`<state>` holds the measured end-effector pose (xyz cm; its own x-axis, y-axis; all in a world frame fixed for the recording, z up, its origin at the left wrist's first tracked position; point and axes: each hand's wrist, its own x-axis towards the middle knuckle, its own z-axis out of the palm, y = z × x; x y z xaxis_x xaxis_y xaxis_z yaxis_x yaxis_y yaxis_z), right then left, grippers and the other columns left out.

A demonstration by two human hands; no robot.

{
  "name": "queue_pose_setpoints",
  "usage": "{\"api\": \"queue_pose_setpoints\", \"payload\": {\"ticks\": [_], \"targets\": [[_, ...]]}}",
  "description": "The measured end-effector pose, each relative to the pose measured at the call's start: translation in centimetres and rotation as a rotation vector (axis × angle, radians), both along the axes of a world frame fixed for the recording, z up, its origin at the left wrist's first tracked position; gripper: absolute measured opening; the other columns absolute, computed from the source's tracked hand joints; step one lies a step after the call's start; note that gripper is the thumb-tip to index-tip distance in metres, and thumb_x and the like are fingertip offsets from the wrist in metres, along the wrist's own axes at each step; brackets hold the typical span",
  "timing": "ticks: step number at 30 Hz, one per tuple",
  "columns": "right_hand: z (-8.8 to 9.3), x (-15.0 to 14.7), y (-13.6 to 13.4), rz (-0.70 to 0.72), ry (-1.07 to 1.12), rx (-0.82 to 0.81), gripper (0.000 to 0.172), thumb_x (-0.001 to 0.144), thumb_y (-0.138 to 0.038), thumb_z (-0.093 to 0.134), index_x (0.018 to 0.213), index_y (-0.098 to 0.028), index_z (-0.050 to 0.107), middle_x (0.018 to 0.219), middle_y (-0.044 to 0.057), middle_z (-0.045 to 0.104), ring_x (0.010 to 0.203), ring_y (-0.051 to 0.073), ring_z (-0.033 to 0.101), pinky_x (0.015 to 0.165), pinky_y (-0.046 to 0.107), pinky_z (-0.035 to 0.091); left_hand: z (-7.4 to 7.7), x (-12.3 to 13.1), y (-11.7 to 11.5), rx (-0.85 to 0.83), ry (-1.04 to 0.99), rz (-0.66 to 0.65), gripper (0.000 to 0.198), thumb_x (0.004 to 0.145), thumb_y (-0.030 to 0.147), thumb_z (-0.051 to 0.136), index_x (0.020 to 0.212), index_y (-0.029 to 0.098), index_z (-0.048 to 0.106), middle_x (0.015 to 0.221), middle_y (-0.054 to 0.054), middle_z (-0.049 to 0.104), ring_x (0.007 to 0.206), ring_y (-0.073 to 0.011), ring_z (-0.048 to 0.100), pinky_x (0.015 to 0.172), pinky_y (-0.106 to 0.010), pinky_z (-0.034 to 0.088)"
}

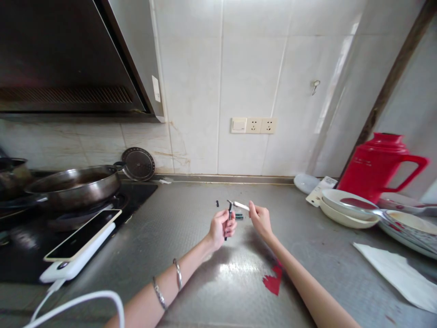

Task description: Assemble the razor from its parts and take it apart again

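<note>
My left hand (220,229) is closed around a slim black object (230,207), held roughly upright; its exact kind is not clear. My right hand (260,219) pinches a thin white stick (241,206) whose far end points left. The stick's tip is at or very near the top of the black object; I cannot tell whether they touch. Just behind and between the hands, small dark greenish cylinders that look like batteries (239,216) lie on the metal counter (191,218). A small black piece (217,203) lies behind my left hand.
At left, a steel pan (73,182) sits on the black stove, with a phone (83,234) on a white power bank (80,255) in front. At right stand a red thermos (375,166), stacked bowls (348,218) and white paper (398,275). A red scrap (272,282) lies near my right forearm.
</note>
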<state>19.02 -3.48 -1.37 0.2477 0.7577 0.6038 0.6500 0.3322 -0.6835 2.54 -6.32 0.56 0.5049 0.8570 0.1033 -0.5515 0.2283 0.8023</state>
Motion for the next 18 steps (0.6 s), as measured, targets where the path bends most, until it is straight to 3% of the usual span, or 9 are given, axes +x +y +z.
{"api": "queue_pose_setpoints", "payload": {"ticks": [5,12,18], "targets": [[0.1,0.0,-0.1,-0.037,0.036,0.043,0.052,0.085,-0.05,0.032,0.044,-0.019,0.03,0.042,-0.003,0.027,0.042,0.008,0.026,0.045,0.025,0.018,0.1,0.0,0.0,-0.006,0.007,0.021,0.017,0.078,0.031,0.052,0.075,0.015,0.046,0.052,0.007,0.027,0.038,-0.0034,0.019,0.036,-0.016,0.011],[0.0,-0.5,-0.4,-0.079,-0.09,0.03,0.053,0.087,-0.048,0.028,0.042,-0.02,0.029,0.041,-0.002,0.028,0.043,0.009,0.025,0.047,0.026,0.019,0.2,0.0,-0.1,-0.015,0.012,0.011,0.02,0.077,0.034,0.053,0.075,0.016,0.045,0.053,0.008,0.026,0.038,-0.0031,0.018,0.035,-0.016,0.01],[0.6,-1.0,-0.8,-0.063,-0.024,0.061,0.052,0.086,-0.049,0.029,0.044,-0.02,0.028,0.042,-0.003,0.028,0.043,0.009,0.026,0.047,0.026,0.018,-0.1,0.1,0.2,0.006,0.042,0.029,0.025,0.074,0.038,0.056,0.074,0.016,0.045,0.05,0.008,0.026,0.037,-0.0028,0.017,0.034,-0.016,0.01]]}}
